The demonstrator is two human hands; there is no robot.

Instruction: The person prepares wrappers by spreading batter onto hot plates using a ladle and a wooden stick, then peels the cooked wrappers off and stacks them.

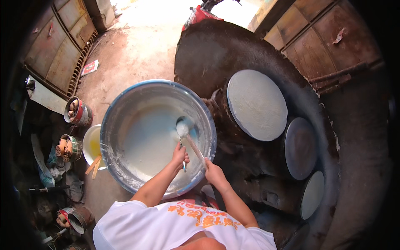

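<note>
"So, where's the ladle (193,144)?"

"Over the big basin (121,108), its cup at the milky liquid (146,141); I can't tell how deep it dips. My right hand (215,173) is closed around the handle's lower end."

"And your other one?"

"My left hand (180,155) is curled tight around a slim tool (184,166), its tip just beside the ladle's cup."

"What's around the basin?"

"Just left, a white bowl (86,151) with something yellow inside and two wooden sticks (97,167) at its edge. Right, a large pale disc (257,105) lies on a dark counter (212,54), with smaller-looking discs (301,148) beyond."
</note>
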